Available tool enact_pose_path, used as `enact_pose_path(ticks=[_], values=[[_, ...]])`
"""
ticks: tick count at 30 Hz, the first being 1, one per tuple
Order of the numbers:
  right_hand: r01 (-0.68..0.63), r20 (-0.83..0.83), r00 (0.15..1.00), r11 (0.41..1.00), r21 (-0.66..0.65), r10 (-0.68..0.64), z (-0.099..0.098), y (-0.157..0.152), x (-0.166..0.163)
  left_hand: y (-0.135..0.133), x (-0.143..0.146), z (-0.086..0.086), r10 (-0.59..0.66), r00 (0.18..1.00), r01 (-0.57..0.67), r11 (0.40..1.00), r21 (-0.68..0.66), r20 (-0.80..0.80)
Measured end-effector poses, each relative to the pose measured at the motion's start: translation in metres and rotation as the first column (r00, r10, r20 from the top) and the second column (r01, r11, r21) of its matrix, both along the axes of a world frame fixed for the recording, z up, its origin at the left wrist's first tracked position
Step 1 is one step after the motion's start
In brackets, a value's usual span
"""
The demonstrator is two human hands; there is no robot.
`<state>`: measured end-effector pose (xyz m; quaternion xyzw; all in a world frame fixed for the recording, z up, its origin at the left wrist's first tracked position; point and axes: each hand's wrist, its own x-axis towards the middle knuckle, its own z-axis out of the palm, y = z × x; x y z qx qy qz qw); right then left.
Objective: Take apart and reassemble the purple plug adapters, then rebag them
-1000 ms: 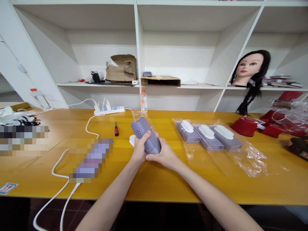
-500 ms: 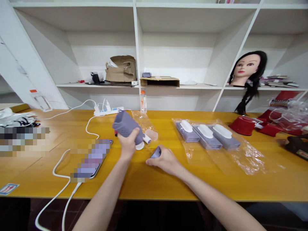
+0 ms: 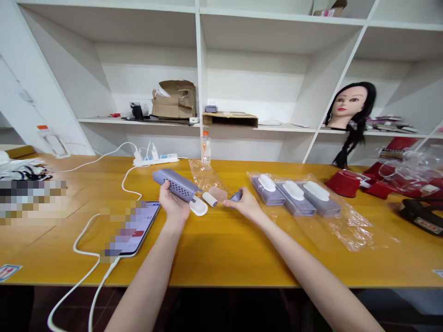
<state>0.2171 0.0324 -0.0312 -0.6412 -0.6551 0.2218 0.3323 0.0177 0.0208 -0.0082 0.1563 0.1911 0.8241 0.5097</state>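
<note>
My left hand [image 3: 175, 207] is wrapped from below around a purple-grey plastic housing [image 3: 177, 185] with rows of round holes, held tilted above the table. My right hand [image 3: 252, 205] pinches a small purple-grey cap-like piece [image 3: 236, 197] between thumb and fingers, partly hidden by the fingers. Between the hands lie a white cylinder [image 3: 209, 199], a white oval cover [image 3: 199, 207] and a pale translucent oval piece [image 3: 218, 193]. Right of my right hand, three purple-grey boxy housings with white oval tops [image 3: 293, 190] rest on clear plastic bags.
A phone [image 3: 141, 230] on a white charging cable [image 3: 78, 249] lies left of my left arm. Behind stand a power strip [image 3: 155, 160] and a clear bottle [image 3: 206, 148]. Red devices [image 3: 342, 183] and a black tool [image 3: 420, 220] are at the right. White shelves with a mannequin head [image 3: 349, 105] rise behind.
The housing in my left hand has turned, so its holed side now shows and it lies flatter. My right hand has moved farther from me and slightly right, still pinching the small piece.
</note>
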Motion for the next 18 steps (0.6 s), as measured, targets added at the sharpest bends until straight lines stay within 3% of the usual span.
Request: enact_pose_path(ticks=[8, 13, 18], values=[[-0.025, 0.104, 0.994, 0.999, 0.036, 0.021, 0.018, 0.069, -0.025, 0.007, 0.002, -0.006, 0.055, 0.989, -0.083, 0.975, -0.206, -0.138], [-0.17, 0.184, 0.971, 0.982, 0.081, 0.153, 0.019, 0.093, -0.054, 0.004, 0.006, -0.006, 0.058, 0.992, -0.082, 0.97, -0.229, -0.111], [-0.299, 0.216, 0.934, 0.954, 0.033, 0.285, 0.011, 0.106, -0.065, 0.0, 0.011, -0.005, -0.007, 0.995, -0.014, 0.976, -0.219, -0.096]])
